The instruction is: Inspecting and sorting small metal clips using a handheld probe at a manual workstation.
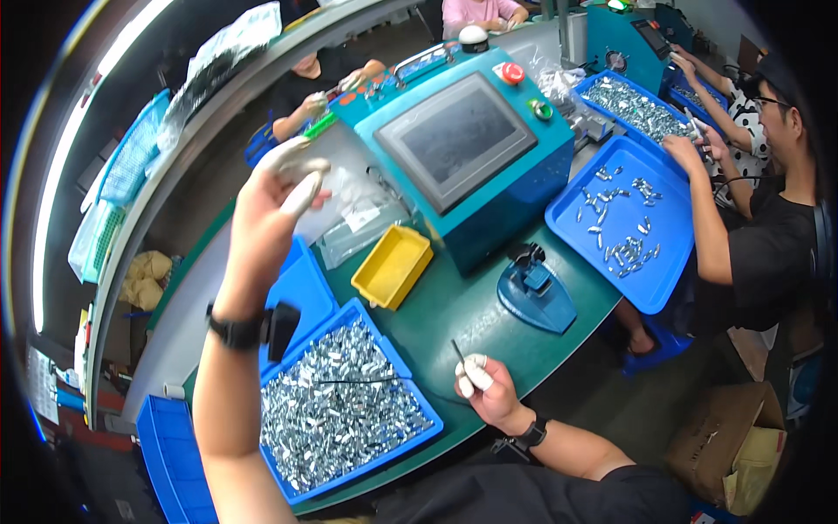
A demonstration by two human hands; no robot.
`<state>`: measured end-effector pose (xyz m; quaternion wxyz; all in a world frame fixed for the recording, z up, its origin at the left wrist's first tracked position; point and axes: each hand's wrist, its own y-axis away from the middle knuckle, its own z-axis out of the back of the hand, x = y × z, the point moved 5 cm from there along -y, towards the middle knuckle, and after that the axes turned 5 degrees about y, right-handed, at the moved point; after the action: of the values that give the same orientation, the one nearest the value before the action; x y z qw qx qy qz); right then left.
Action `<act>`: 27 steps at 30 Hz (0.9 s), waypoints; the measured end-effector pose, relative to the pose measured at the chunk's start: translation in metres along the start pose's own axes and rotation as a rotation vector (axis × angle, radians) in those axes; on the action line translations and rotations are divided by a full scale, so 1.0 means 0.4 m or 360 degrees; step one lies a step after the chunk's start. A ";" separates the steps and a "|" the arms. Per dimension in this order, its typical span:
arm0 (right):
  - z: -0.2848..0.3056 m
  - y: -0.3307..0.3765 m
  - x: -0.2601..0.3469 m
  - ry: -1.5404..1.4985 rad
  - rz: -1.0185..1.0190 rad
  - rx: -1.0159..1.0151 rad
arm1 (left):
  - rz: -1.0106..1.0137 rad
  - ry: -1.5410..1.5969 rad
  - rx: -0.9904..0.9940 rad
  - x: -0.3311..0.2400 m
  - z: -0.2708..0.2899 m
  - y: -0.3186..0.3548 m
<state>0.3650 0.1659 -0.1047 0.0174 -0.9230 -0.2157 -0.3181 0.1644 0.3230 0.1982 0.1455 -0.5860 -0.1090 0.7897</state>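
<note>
The right hand (491, 393), its fingertips in white covers, pinches a thin black cord (457, 351) above the worktop's near edge; a short end pokes up past the fingers. The left hand (278, 188), also with white fingertips, is raised well to the left, fingers apart and slightly curved, with nothing visible in its grasp.

Beneath them the worktop (423, 327) is green, smooth and a little shiny. Between the forearms a blue tray (397, 361) is heaped with small silvery metal parts (340, 415), a dark line of cord crossing above them. Farther in are a yellow bin (393, 269), a clear plastic bag (353, 236) and, to the right, a teal fixture (543, 306). Behind these rises a teal machine with a dark screen (454, 140) and a red button (509, 73).

At the right, a second blue tray (670, 236) holds scattered parts, and a co-worker in black (759, 231) sits beside it. Other people work across the worktop and beyond. A bright light strip (52, 183) curves down the left side; a brown box (711, 441) stands at lower right.
</note>
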 end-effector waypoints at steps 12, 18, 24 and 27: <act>-0.164 0.036 -0.348 0.0423 0.0367 -0.0015 | -0.0425 -0.0245 -0.0439 -0.215 0.538 1.036; -0.435 0.141 -0.440 0.0973 0.0724 0.0138 | -0.0082 -0.1031 -0.0008 0.113 0.598 1.144; -0.746 0.182 -0.691 0.1295 0.0675 0.0615 | 0.0010 -0.1353 -0.0077 0.257 0.693 1.331; -0.832 0.171 -0.791 0.1318 0.0479 0.0713 | 0.0273 -0.1369 0.0013 0.311 0.720 1.387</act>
<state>-0.0230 -0.0751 -0.0205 0.3453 -0.7135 -0.1180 -0.5982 -0.2015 -0.1512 -0.0200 0.0229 -0.2102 -0.1075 0.9715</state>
